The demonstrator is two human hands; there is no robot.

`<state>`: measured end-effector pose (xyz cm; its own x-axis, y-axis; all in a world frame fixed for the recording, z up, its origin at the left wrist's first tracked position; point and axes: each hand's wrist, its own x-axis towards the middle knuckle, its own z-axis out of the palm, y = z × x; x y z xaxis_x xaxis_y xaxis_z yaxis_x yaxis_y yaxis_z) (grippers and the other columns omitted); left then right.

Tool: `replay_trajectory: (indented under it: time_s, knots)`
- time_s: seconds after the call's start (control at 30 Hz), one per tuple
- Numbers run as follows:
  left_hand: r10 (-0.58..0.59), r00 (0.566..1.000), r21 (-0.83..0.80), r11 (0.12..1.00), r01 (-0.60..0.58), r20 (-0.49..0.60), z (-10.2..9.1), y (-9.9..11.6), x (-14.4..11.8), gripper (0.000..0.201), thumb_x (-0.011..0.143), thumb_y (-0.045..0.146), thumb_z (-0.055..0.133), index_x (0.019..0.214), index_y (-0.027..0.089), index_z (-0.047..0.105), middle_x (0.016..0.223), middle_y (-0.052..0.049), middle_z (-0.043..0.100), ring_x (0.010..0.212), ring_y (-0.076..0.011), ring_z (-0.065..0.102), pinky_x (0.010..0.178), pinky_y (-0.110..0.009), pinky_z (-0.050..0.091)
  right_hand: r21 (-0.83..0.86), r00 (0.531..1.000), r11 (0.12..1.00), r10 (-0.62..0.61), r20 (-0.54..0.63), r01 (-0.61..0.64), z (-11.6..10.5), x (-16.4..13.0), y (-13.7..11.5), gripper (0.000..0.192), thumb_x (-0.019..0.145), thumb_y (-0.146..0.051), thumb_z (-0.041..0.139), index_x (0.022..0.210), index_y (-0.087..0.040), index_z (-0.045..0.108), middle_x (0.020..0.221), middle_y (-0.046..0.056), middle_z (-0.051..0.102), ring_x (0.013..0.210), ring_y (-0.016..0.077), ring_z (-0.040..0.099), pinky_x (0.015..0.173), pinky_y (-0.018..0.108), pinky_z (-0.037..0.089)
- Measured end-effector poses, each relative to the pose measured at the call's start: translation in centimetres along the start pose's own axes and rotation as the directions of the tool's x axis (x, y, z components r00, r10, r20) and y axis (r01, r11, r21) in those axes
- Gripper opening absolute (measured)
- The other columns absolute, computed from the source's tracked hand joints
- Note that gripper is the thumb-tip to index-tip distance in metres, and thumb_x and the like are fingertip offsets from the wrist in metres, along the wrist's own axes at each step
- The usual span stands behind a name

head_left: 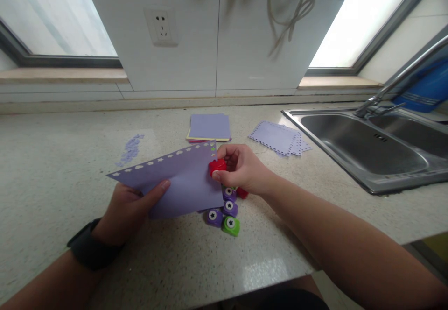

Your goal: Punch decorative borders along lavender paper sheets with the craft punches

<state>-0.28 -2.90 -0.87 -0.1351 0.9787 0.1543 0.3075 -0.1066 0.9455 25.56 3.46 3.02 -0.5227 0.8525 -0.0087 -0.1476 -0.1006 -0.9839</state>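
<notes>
Paper scraps (130,149): small purple bits lie loose on the counter, well beyond the left fingers.
Left hand (129,209): fingers are closed on the lower left part of a purple paper sheet, thumb on top, the other fingers under it. A dark watch (90,250) sits on the wrist.
Paper sheet (175,179): held above the counter, tilted, between the two hands. A row of punched shapes runs along its upper edge from the left corner to the right-hand fingers.
Red punch (217,166): sits on the right edge of the sheet, just under its top right corner, pinched by the right fingertips.
Right hand (241,170): fingers are curled tight round the red punch, thumb pressing at its lower side.
Spare punches (226,212): several purple, one green and one red lie together on the counter, just below the right fingers and partly under the sheet.
Paper stack (210,127): plain purple sheets on a yellow one, beyond the right fingers.
Punched sheets (278,137): a fanned pile with scalloped edges, to the right of the stack.
Sink (367,149): steel basin with a tap, well to the right of the right hand.
</notes>
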Motion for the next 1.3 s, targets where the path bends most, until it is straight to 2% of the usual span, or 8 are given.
replay_trajectory:
  time_s: [0.3, 0.63, 0.97, 1.17, 1.3]
  knots:
    - [0.048, 0.999, -0.009, 0.999, -0.048, -0.010, 0.0, -0.1, 0.0, 0.033, 0.081, 0.042, 0.080, 0.105, 0.020, 0.076, 0.114, -0.010, 0.076, 0.105, -0.0276, 0.073, 0.102, -0.042, 0.056, 0.015, 1.000, 1.000, -0.014, -0.013, 0.014, 0.2, 0.2, 0.0, 0.038, 0.049, -0.010, 0.087, 0.073, -0.013, 0.058, 0.059, -0.002, 0.060, 0.050, 0.0055, 0.051, 0.046, 0.015, 0.042]
    - [0.040, 0.999, -0.009, 0.999, -0.040, -0.030, 0.1, 0.1, -0.1, 0.030, 0.080, 0.043, 0.081, 0.098, 0.021, 0.078, 0.106, -0.009, 0.078, 0.097, -0.0264, 0.075, 0.094, -0.036, 0.060, -0.039, 0.999, 0.998, -0.052, -0.018, 0.051, 0.3, 0.1, 0.1, 0.038, 0.051, -0.011, 0.085, 0.073, -0.015, 0.055, 0.056, -0.004, 0.057, 0.047, 0.0051, 0.047, 0.043, 0.016, 0.038]
    - [0.074, 0.997, 0.007, 0.997, -0.074, -0.032, 0.0, -0.4, 0.0, 0.029, 0.082, 0.043, 0.080, 0.101, 0.022, 0.079, 0.109, -0.008, 0.078, 0.101, -0.0261, 0.074, 0.101, -0.039, 0.056, -0.041, 0.999, 0.998, -0.037, 0.016, 0.038, -0.3, 0.5, 0.2, 0.038, 0.056, -0.014, 0.084, 0.084, -0.013, 0.058, 0.066, -0.002, 0.061, 0.055, 0.0051, 0.051, 0.050, 0.016, 0.042]
    - [0.087, 0.996, 0.038, 0.996, -0.086, -0.028, 0.3, 0.0, 0.1, 0.028, 0.084, 0.042, 0.077, 0.101, 0.020, 0.078, 0.110, -0.009, 0.077, 0.104, -0.0275, 0.073, 0.105, -0.043, 0.054, -0.075, 0.998, 0.997, -0.030, 0.058, 0.034, -0.4, 0.6, 0.0, 0.037, 0.062, -0.017, 0.084, 0.090, -0.013, 0.060, 0.064, -0.004, 0.057, 0.053, 0.0045, 0.047, 0.049, 0.017, 0.037]
    - [0.023, 0.998, 0.013, 1.000, -0.022, -0.057, 0.3, 0.5, 0.0, 0.032, 0.081, 0.042, 0.079, 0.102, 0.019, 0.077, 0.112, -0.010, 0.077, 0.105, -0.0284, 0.073, 0.104, -0.043, 0.055, -0.060, 0.996, 0.998, -0.024, 0.084, 0.029, -0.7, 0.7, 0.1, 0.034, 0.070, -0.021, 0.082, 0.096, -0.013, 0.061, 0.072, -0.002, 0.060, 0.060, 0.0068, 0.052, 0.055, 0.020, 0.042]
